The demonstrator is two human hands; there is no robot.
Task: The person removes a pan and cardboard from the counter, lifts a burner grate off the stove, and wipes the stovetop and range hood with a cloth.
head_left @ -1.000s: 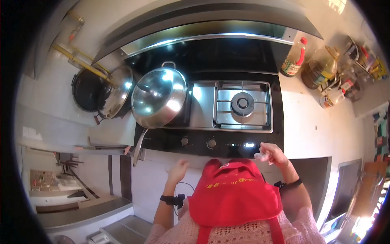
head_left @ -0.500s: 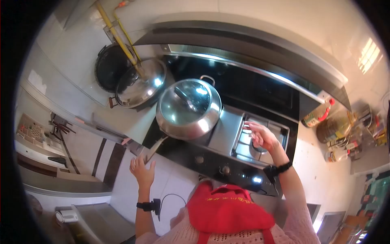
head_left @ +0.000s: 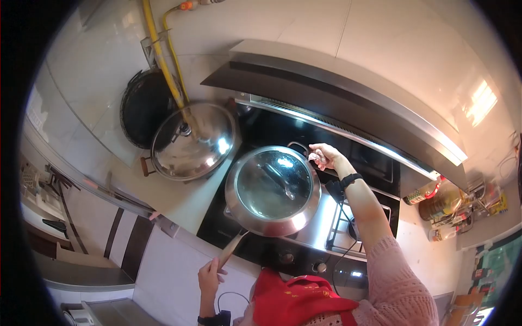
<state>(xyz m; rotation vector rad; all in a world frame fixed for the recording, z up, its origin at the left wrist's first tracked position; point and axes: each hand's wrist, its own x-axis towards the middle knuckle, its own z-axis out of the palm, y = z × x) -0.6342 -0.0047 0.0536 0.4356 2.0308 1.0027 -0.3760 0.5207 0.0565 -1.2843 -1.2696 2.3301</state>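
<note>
A steel pan (head_left: pixel 239 214) with a domed glass lid (head_left: pixel 274 185) sits on the left burner of the black stove (head_left: pixel 250 255). My left hand (head_left: pixel 209 278) is wrapped round the end of the pan's long handle (head_left: pixel 231 251). At the pan's far right side, my right hand (head_left: pixel 324 157) has its fingers closed beside the small loop handle (head_left: pixel 297 145), with something whitish and crumpled in them. Whether that hand touches the loop is hard to see.
Left of the stove stand a lidded wok (head_left: pixel 193 141) and a dark pan (head_left: pixel 144 108) against the wall, near a yellow gas pipe (head_left: pixel 157 51). The range hood (head_left: pixel 326 92) overhangs the back. Bottles (head_left: pixel 443 201) crowd the right counter.
My left hand has closed on the long handle. My right hand has moved from over the right burner to the pan's loop handle. The view has shifted towards the pan.
</note>
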